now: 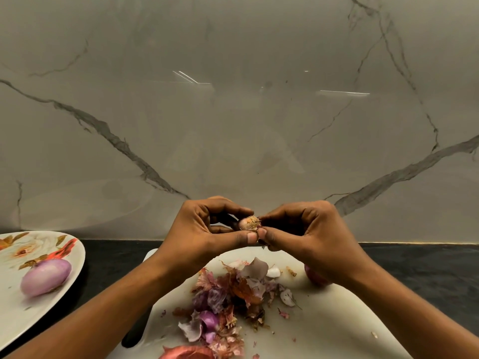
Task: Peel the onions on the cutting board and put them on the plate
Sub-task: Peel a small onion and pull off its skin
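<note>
onion [249, 223], small, root tuft showing, is pinched above the cutting board [337, 320] between curled fingers and thumbs of the left hand [207, 229] and right hand [303, 229]. loose skins [228, 299] are heaped on the board. a peeled onion [46, 277] is laid on the flowered plate [15, 320].

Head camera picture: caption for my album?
Left hand and right hand pinch a small onion over the cutting board; a peeled onion lies on the plate.

Four onions [46, 277] [249, 223] [316, 278] [187, 353], one plate [15, 320], one board [337, 320], two hands [207, 229] [305, 229]
</note>
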